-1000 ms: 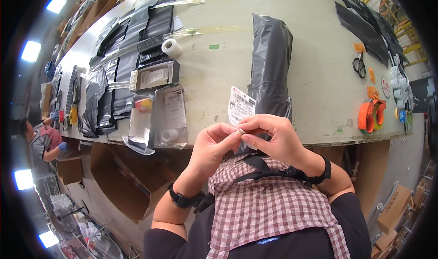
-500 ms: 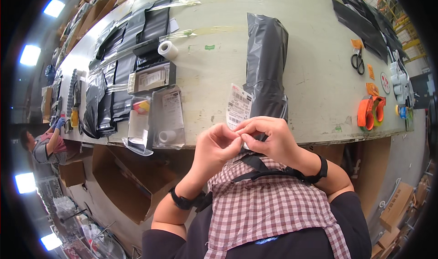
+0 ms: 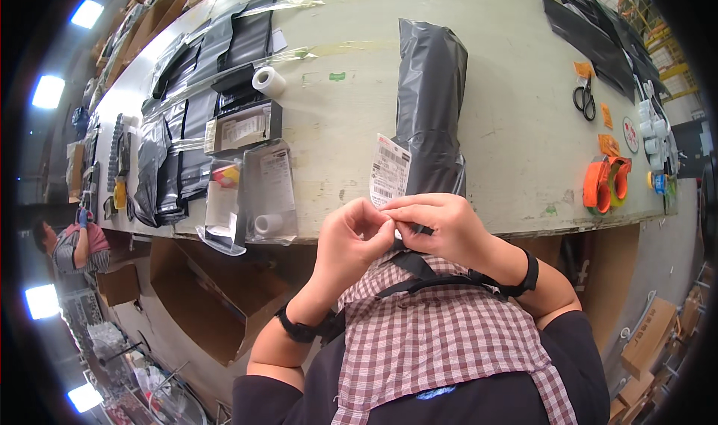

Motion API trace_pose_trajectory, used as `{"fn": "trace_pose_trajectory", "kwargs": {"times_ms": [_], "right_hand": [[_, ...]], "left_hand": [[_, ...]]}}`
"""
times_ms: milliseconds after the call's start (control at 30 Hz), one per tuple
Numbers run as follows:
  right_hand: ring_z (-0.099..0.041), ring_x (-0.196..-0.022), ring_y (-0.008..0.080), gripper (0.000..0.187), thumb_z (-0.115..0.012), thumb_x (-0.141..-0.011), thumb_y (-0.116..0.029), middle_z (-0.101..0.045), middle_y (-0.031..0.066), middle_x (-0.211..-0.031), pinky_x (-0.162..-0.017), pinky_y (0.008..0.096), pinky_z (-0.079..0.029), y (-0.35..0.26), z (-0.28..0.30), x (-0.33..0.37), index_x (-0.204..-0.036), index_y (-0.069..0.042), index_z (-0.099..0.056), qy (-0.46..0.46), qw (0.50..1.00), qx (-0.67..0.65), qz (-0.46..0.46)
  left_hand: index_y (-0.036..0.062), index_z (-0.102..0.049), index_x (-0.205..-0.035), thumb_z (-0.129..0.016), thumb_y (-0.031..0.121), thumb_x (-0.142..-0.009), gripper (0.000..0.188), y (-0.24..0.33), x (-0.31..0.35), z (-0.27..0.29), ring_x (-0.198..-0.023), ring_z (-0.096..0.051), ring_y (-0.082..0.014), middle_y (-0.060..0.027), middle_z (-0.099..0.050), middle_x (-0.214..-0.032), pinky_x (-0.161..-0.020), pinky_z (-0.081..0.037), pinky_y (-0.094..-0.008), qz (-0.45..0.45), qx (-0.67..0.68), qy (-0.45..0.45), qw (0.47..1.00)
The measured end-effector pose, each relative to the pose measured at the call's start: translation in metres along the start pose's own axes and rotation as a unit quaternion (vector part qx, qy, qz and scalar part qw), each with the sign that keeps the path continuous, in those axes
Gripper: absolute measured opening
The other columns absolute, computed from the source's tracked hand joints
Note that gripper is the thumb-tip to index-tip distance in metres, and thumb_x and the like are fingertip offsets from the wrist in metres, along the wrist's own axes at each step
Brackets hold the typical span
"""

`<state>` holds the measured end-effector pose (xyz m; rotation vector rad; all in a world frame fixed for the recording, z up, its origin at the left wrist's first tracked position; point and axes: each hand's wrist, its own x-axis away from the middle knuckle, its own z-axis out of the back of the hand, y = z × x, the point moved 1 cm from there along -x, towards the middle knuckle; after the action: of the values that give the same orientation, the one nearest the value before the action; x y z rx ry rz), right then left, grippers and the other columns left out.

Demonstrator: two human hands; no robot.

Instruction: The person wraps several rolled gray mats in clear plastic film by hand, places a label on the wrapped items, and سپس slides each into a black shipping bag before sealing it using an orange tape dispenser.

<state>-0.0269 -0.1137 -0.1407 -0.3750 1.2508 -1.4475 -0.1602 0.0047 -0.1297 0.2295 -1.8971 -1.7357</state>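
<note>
Pinching together at the near edge of the bench (image 3: pixel 516 133), the left hand (image 3: pixel 355 238) and the right hand (image 3: pixel 441 223) meet fingertip to fingertip over the lower end of a long black plastic bag (image 3: pixel 430 103). The fingers (image 3: pixel 419 204) of the right hand are closed on the bag's near edge, and those of the left hand are curled shut against the same spot, though what exactly sits between them is too small to tell. The bag lies lengthwise on the bench, running away from the person, with its near end reaching the bench edge under the hands. A white printed label (image 3: pixel 389 172) sits just beside the bag on its left, tilted, directly above the left hand.

Further left lie clear packets (image 3: pixel 258 193) holding small items, one overhanging the bench edge, and beyond them a row of dark flat bags (image 3: pixel 187 141) and a white tape roll (image 3: pixel 268 81). Well to the right stand an orange tape dispenser (image 3: pixel 604 183) and, farther off, scissors (image 3: pixel 583 99). An open cardboard box (image 3: pixel 202 290) rests on the floor below the bench. Another person in a striped top (image 3: pixel 75 245) is at the far left.
</note>
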Motion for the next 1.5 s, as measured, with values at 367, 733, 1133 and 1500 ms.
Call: {"fn": "trace_pose_trajectory", "kwargs": {"times_ms": [367,733,1133,1500], "right_hand": [[-0.065,-0.086,0.0126,0.022,-0.056,-0.086,0.0,-0.069,0.0111,-0.098,-0.076,0.0256,-0.054,0.015,-0.003,0.007,-0.104,0.005,-0.067,-0.042,0.913,-0.308,-0.265],[-0.063,-0.083,0.01,0.023,-0.058,-0.093,-0.013,-0.068,0.009,-0.094,-0.078,0.0228,-0.051,0.026,-0.006,0.012,-0.105,0.006,-0.064,0.007,0.879,-0.371,-0.299],[-0.067,-0.091,0.0172,0.021,-0.041,-0.098,-0.01,-0.065,0.0146,-0.101,-0.074,0.0274,-0.055,0.076,0.139,0.011,-0.111,-0.001,-0.055,0.217,0.866,-0.328,-0.31],[-0.059,-0.106,0.0294,0.05,-0.055,-0.082,-0.009,-0.05,0.011,-0.135,-0.085,0.0368,-0.05,0.135,0.097,-0.022,-0.131,-0.019,-0.052,-0.188,0.863,0.434,-0.176]], "left_hand": [[0.0023,-0.059,-0.075,-0.07,0.0,-0.074,0.011,0.002,-0.003,-0.008,-0.059,-0.052,-0.0086,-0.0033,-0.059,-0.068,-0.056,-0.044,-0.024,-0.181,-0.221,0.064,0.956],[0.0001,-0.061,-0.081,-0.064,0.0,-0.081,0.004,-0.009,-0.01,-0.009,-0.067,-0.058,-0.0068,-0.0011,-0.061,-0.074,-0.063,-0.047,-0.0207,-0.055,-0.038,0.051,0.996],[0.0074,-0.054,-0.079,-0.054,0.012,-0.084,0.006,-0.18,0.141,0.171,-0.057,-0.046,-0.0082,0.0018,-0.048,-0.066,-0.053,-0.042,-0.024,0.32,0.076,0.163,0.93],[0.001,-0.068,-0.072,-0.057,0.023,-0.086,0.028,-0.207,0.218,0.245,-0.054,-0.065,-0.0213,-0.0109,-0.063,-0.057,-0.055,-0.052,-0.0352,0.502,-0.512,0.095,0.69]]}}
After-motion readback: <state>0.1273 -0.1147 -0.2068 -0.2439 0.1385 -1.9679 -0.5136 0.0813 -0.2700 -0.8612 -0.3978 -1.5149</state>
